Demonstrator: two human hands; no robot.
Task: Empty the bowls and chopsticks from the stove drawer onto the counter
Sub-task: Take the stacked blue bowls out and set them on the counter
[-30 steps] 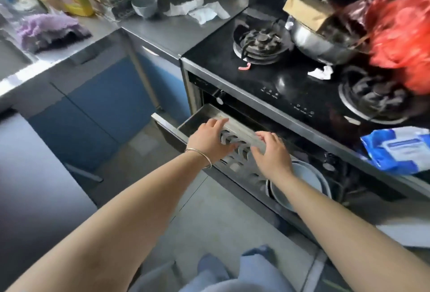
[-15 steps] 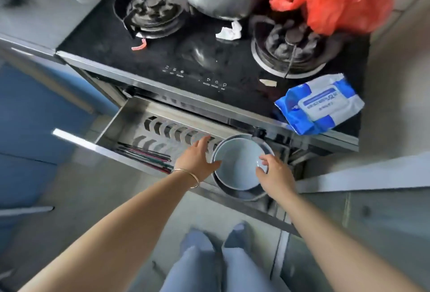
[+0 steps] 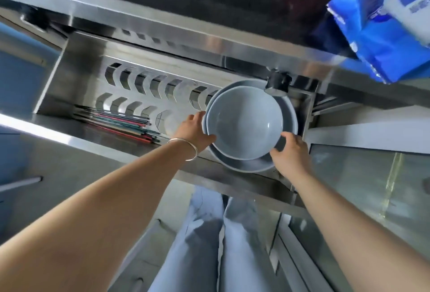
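Bright daylight glares off the steel drawer front (image 3: 69, 138); edges blurred, wide-angle bent

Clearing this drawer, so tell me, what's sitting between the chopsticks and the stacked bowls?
In the head view, only the left hand and bare slotted drawer rack lie between the chopsticks and bowls.

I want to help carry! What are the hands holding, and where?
Both hands, left and right, grip the stacked grey-blue bowls by opposite rims.
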